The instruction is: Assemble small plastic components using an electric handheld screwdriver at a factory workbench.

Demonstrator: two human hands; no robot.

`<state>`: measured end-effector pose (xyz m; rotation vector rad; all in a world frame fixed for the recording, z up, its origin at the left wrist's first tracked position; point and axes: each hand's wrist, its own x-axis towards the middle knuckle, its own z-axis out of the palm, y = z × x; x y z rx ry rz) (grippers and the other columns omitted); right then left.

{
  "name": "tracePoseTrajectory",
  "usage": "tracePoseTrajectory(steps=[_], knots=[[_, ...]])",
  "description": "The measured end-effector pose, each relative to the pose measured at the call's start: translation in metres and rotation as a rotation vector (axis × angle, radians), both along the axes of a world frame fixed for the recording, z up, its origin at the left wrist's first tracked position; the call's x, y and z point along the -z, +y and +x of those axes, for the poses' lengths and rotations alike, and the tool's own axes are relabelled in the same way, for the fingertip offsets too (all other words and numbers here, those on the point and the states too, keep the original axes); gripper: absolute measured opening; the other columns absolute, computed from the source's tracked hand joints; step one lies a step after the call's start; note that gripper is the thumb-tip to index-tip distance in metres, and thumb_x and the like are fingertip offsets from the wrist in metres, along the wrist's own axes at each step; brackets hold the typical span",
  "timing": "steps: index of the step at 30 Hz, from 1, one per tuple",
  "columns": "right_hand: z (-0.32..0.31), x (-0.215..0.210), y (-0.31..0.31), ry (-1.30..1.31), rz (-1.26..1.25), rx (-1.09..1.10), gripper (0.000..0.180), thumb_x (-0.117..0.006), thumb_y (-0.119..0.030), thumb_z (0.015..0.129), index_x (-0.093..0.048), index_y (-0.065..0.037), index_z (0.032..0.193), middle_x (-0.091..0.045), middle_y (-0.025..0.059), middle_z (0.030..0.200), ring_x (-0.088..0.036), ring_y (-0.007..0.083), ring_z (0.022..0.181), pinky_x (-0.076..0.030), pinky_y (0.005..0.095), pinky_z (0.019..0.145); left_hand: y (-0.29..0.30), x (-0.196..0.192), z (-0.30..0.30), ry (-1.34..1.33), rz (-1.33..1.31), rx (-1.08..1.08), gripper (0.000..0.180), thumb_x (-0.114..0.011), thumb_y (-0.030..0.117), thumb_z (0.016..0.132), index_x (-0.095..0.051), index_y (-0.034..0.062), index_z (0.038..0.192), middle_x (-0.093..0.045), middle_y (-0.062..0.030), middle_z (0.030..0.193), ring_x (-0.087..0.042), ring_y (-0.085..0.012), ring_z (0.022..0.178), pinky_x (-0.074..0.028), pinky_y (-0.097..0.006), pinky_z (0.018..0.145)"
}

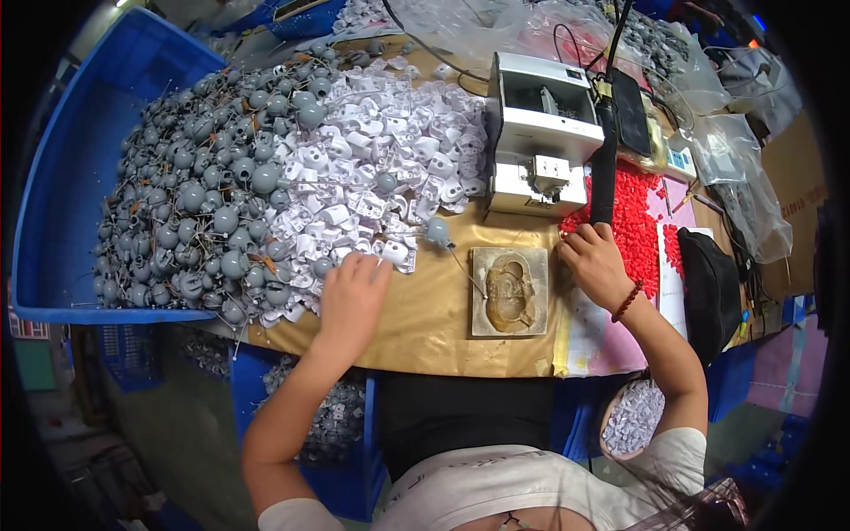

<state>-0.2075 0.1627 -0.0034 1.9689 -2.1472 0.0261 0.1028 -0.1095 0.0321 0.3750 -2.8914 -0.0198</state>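
My left hand (354, 290) is at the near edge of a heap of white plastic parts (372, 146), its fingers bent down together; what they grip, if anything, is hidden. One white part (396, 255) lies right by its fingertips. My right hand (598, 264) is curled at the edge of a pile of small red parts (633, 221), and whatever it pinches is too small to name. Between the hands sits a square metal fixture (509, 292) with a rounded hollow. Beyond it, a grey ball-shaped part (438, 232) lies with its thin wire reaching toward the fixture.
A large heap of grey ball-shaped parts with wires (204, 195) spills from a tipped blue bin (66, 230) at left. A boxy white machine (540, 133) stands behind the fixture. A black pouch (708, 288) lies at right; a tub of white pieces (633, 418) is below the table.
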Motion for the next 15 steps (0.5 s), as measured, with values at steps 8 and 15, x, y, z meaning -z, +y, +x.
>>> tracePoseTrajectory(steps=[8,15], knots=[[-0.001,-0.016,0.005,-0.324,-0.197,0.049,0.026,-0.066,-0.003,0.08,-0.066,-0.006,0.106,-0.06,0.0089,0.095,-0.056,0.027,0.092,-0.044,0.0393,0.084,-0.008,0.006,-0.019,-0.051,0.061,-0.055,0.04,-0.069,0.004,0.081,-0.065,0.0157,0.119,-0.06,-0.009,0.096,-0.059,-0.0298,0.094,-0.047,-0.043,0.078],[0.014,-0.028,0.012,-0.784,-0.291,0.075,0.016,-0.075,-0.003,0.087,-0.07,-0.004,0.102,-0.061,0.0095,0.088,-0.06,0.0265,0.083,-0.05,0.0357,0.072,-0.014,0.002,-0.022,-0.118,0.19,-0.083,0.026,-0.072,0.004,0.08,-0.062,0.0093,0.103,-0.059,-0.0118,0.097,-0.058,-0.034,0.095,-0.049,-0.045,0.08]])
